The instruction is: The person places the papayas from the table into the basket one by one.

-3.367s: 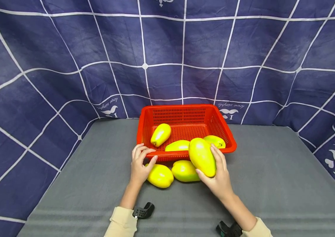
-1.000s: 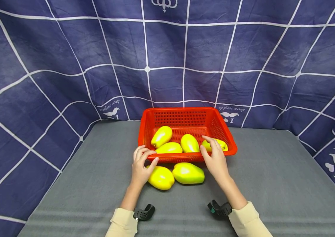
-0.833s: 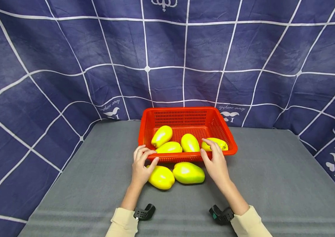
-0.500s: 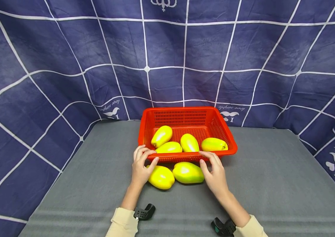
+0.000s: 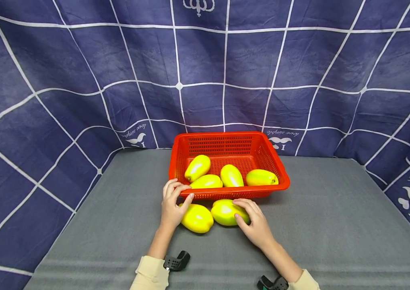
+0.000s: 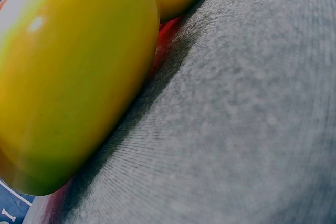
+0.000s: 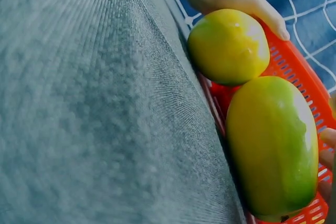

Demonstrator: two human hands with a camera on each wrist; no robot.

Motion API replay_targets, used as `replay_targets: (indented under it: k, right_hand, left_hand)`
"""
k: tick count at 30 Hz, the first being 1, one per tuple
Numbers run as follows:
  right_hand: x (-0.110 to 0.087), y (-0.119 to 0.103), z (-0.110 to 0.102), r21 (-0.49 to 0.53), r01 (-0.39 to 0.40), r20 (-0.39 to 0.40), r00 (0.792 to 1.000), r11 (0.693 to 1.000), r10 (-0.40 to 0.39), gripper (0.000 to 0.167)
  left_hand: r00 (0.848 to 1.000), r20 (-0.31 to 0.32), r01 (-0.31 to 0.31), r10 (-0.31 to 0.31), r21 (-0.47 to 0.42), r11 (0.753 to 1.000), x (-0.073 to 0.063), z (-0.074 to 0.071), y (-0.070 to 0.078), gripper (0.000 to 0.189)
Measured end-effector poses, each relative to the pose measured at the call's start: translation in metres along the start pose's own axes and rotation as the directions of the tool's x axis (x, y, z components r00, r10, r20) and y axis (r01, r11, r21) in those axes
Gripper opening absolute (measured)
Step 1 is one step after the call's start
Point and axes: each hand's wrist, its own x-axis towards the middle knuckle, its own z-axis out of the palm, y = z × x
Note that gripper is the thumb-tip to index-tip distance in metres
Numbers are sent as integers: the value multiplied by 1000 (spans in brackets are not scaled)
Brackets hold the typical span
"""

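My left hand (image 5: 171, 207) holds the front-left rim of a red plastic basket (image 5: 226, 192), fingers over the edge and thumb lower down outside. Right beside that thumb a yellow mango (image 5: 198, 218) lies on the grey cloth. Another mango, yellow-green (image 5: 223, 212), lies to its right in front of the basket. Over its right end is my right hand (image 5: 255, 226), fingers arched above and thumb spread apart. In the right wrist view the right fingers (image 7: 326, 156) appear beside this greener mango (image 7: 273, 148), on its basket side.
Inside the basket lie several more mangoes (image 5: 231, 176), mostly along its front wall. Grey cloth (image 5: 335, 217) covers the tabletop. Behind and at the sides hangs a blue curtain (image 5: 205, 56) with white grid lines. A black wrist camera (image 5: 177, 261) sits on the left wrist.
Earlier my right hand carried a mango, which now lies in the basket. The empty hand then drew back over the front rim and came down leftward to the greener mango. The left hand stayed put.
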Motion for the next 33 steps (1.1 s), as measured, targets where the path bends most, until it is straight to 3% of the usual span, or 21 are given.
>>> replay_targets:
  k: [5, 12, 20, 28, 33]
  right_hand:
    - [-3, 6, 2, 4, 12, 37, 999, 1000, -12, 41]
    - [-7, 10, 3, -23, -27, 112, 993, 999, 30, 52]
    - [-7, 13, 5, -75, -39, 153, 987, 996, 50, 58]
    - [-7, 13, 5, -122, -94, 230, 966, 988, 120, 63]
    - [-7, 14, 6, -137, -111, 229, 963, 984, 140, 63]
  left_hand:
    - [1000, 11, 15, -14, -3, 1000, 0, 0, 0, 18]
    - [999, 23, 41, -41, -8, 999, -1, 1, -1, 18]
    - [1000, 11, 16, -16, -4, 1000, 1, 0, -1, 17]
    - [1000, 16, 17, -17, -11, 1000, 2, 1, -3, 17]
    - [1000, 18, 13, -13, -13, 1000, 2, 1, -2, 17]
